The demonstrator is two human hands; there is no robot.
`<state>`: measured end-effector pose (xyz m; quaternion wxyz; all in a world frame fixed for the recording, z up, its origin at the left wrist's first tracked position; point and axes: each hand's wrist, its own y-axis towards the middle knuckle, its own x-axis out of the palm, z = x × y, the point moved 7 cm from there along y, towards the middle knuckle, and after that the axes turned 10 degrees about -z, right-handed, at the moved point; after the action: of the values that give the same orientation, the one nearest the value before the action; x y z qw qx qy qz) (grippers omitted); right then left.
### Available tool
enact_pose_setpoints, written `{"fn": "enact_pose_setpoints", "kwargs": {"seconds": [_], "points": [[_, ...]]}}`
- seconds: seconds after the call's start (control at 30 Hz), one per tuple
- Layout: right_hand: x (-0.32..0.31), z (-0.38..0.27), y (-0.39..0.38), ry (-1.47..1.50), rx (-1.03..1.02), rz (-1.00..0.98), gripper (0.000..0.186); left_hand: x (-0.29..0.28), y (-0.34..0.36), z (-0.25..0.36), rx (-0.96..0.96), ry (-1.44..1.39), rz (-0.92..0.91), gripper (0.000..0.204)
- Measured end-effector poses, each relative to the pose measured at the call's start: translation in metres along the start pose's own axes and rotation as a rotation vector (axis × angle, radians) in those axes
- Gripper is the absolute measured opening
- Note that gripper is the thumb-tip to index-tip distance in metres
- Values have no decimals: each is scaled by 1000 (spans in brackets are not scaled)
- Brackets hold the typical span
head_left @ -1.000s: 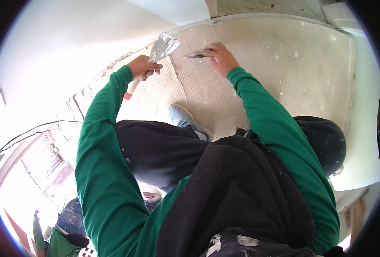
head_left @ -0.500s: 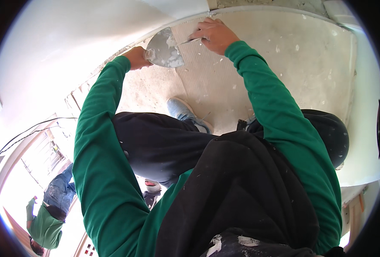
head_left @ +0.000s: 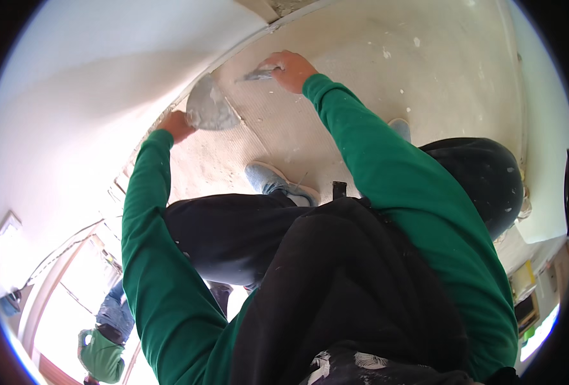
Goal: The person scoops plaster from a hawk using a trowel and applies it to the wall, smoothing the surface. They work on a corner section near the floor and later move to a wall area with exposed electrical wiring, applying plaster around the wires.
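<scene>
Fingers of our right hand are closed on a thin scraper, near the top centre of a round, fisheye view looking down past our own body. Its grey blade sticks out to the left of those fingers. The long axis runs nearly level across the view, with the tip dipping slightly as it points left. We see it almost edge-on, as a narrow wedge.

Lower and further left, the fingers of our left hand are curled tightly at the left end of a broad putty knife, whose handle is hidden in our grasp. Its grey, smeared blade spreads out just to the right of that hand, flat face toward us. It points right and a little upward, and its wide edge slants from upper left to lower right. The two blades are near each other but apart.

Below both tools we see a pale, ribbed floor sheet speckled with white. A white wall curves up beside our left hand. Our green sleeves reach forward past dark trousers, and a light blue shoe rests on the sheet. At lower left, another person in a green top is partly visible.
</scene>
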<state>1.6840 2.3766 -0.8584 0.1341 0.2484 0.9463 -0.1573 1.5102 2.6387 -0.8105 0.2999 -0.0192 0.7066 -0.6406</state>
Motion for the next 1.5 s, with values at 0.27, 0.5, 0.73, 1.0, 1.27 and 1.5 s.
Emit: {"fn": "enact_pose_setpoints", "kwargs": {"seconds": [0.27,0.5,0.73,1.0,1.27,1.5], "points": [[5,117,3,702,384,490,38,22,-12,117,472,913,-126,15],[43,122,48,720,403,504,43,34,12,161,423,933,-183,12],[47,97,41,744,679,500,46,68,31,180,457,843,-231,19],[38,78,44,630,775,499,51,68,36,173,484,822,-233,18],[38,50,59,730,792,521,42,82,52,158,434,771,-254,17],[20,30,79,688,649,469,46,79,51,160,425,662,-226,19]]}}
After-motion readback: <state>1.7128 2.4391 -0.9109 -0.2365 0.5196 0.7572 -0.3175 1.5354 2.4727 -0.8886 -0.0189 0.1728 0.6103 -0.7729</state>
